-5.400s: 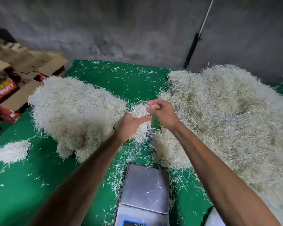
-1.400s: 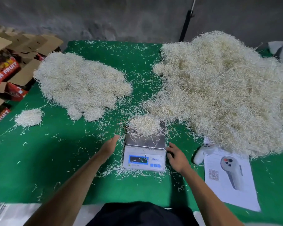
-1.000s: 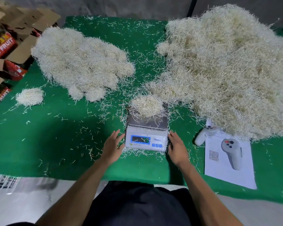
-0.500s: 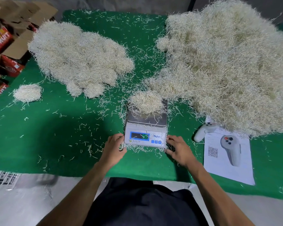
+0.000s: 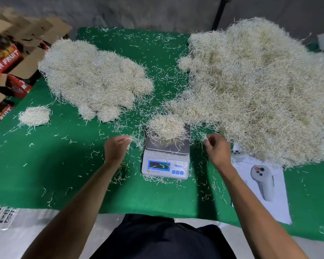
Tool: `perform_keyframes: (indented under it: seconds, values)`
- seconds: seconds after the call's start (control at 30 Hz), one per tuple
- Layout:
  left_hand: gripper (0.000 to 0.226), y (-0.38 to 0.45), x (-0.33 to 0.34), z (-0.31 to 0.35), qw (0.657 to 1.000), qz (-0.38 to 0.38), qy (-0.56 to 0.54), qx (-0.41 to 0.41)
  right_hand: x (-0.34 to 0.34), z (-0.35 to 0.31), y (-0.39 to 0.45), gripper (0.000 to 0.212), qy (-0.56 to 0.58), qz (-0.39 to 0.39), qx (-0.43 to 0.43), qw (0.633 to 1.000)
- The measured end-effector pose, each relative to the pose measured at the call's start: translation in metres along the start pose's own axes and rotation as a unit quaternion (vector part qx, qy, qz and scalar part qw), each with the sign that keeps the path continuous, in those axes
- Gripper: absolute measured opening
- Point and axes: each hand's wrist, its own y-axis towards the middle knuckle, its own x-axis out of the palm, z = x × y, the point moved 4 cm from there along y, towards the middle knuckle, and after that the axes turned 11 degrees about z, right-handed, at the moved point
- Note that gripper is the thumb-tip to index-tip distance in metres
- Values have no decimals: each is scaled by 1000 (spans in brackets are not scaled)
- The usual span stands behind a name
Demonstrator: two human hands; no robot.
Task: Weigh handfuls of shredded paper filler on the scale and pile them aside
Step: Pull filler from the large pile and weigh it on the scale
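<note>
A small handful of shredded paper filler [image 5: 166, 126] lies on the steel plate of a white digital scale [image 5: 166, 165], whose blue display is lit. The big source heap [image 5: 251, 86] spreads over the right of the green cloth, its edge touching the scale's far corner. A weighed pile [image 5: 94, 77] lies at the left, with one small clump [image 5: 35, 115] apart from it. My left hand [image 5: 116, 148] hovers just left of the plate and my right hand [image 5: 216, 148] just right of it. Both have loosely curled fingers; loose strands lie near the fingertips, and neither visibly grips anything.
The green table cover [image 5: 45, 165] is littered with stray strands. A white handheld controller [image 5: 262, 182] lies on a paper sheet [image 5: 277, 208] right of the scale, with another controller [image 5: 237, 153] by the heap. Cardboard fruit boxes [image 5: 6, 58] stand off the left edge.
The handful went from both hands onto the scale. My hands then rested at the scale's front corners and have now lifted and moved forward to either side of the plate.
</note>
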Motion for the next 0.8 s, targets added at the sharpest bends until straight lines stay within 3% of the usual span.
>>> perform_keyframes:
  seconds: [0.17,0.3,0.43,0.5,0.57,0.6,0.63,0.7,0.8]
  values:
    - [20,31,10,83,988,-21,-151,-8,-13,-91,43,18,154,-12,-38,987]
    - [21,36,30,120,979,-40,-199,8,3,-127,45,19,204,-61,-50,976]
    - [36,25,50,118,973,-104,-208,-1,22,-115,37,30,137,-126,-58,981]
    - [40,22,51,104,967,-127,-220,-15,23,-93,36,45,140,-79,-12,987]
    - [26,14,45,82,966,-120,-228,-21,22,-61,31,52,146,-22,44,988]
    - [12,7,42,67,970,-106,-216,-15,23,-42,24,48,128,-9,53,990]
    - [12,-1,40,50,978,-81,-192,-8,26,-23,15,42,94,-12,49,994]
    - [34,-21,36,9,992,-47,-114,-5,38,18,-12,29,-21,-70,29,997]
    - [34,-56,40,-43,988,-135,77,20,60,71,-74,54,-238,-150,-52,958]
